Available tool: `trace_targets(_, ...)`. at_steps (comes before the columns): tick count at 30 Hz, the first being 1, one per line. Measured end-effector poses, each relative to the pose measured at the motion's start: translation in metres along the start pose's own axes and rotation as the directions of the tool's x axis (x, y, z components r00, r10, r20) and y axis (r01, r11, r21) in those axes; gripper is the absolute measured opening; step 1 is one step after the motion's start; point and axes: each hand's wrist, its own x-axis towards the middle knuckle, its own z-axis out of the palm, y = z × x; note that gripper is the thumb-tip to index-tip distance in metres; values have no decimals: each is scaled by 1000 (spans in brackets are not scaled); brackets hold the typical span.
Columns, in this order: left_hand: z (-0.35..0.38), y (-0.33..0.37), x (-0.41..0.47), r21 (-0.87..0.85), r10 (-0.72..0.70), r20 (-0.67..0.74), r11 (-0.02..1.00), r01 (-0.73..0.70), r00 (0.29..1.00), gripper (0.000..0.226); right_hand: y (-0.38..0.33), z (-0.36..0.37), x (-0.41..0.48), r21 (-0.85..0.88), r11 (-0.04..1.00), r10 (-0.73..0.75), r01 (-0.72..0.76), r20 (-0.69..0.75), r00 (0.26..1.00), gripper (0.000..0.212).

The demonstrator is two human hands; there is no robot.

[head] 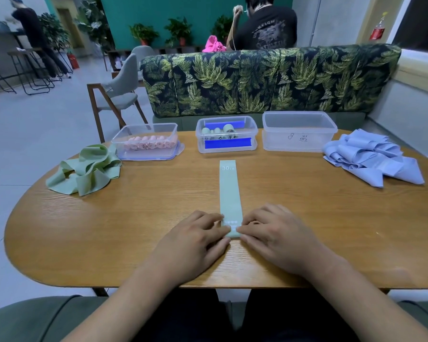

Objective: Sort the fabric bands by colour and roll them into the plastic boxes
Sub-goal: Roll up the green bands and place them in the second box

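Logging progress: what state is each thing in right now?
green band: flat, near end pinched
left hand: pinches band end
right hand: pinches band end
left box: open, holds pink rolls
middle box: open, few green rolls
right box: open, empty
green pile: unrolled
blue pile: unrolled

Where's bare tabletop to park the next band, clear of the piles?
Bare wood between green pile and flat green band, and between that band and blue pile. Crowded: boxes along the far edge; left hand, right hand pinching the band's near end.

It looks like a café-style lounge. A leaf-print sofa point(269, 80) stands behind the wooden table point(134, 230). Bar stools point(32, 70) line a counter point(0, 45), with potted plants point(143, 34) beyond.
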Motion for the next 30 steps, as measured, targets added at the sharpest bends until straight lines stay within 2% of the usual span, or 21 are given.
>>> trace_targets(5, 6, 0, 0, 43, -14, -7, 999, 14, 1000, 37, -1, 0, 0, -13, 1000, -23, 24, 17, 1000, 29)
trace_targets(13, 7, -1, 0, 53, -7, -11, 999, 8, 1000, 37, 0, 1, 0, -7, 990, -142, 142, -33, 989, 18)
trace_targets(18, 3, -3, 3, -56, -94, 49, 994, 97, 994, 38, 3, 5, 1, 2, 995, -100, 100, -41, 994, 20)
trace_targets(22, -2, -6, 5, -222, -231, 66, 945, 240, 971, 52, 4, 7, 1, 26, 998, -64, 65, -40, 997, 23)
trace_targets(30, -1, -4, 7, -207, -225, 86, 949, 238, 971, 55, 4, 5, 2, 27, 999, -18, 18, -6, 1000, 25)
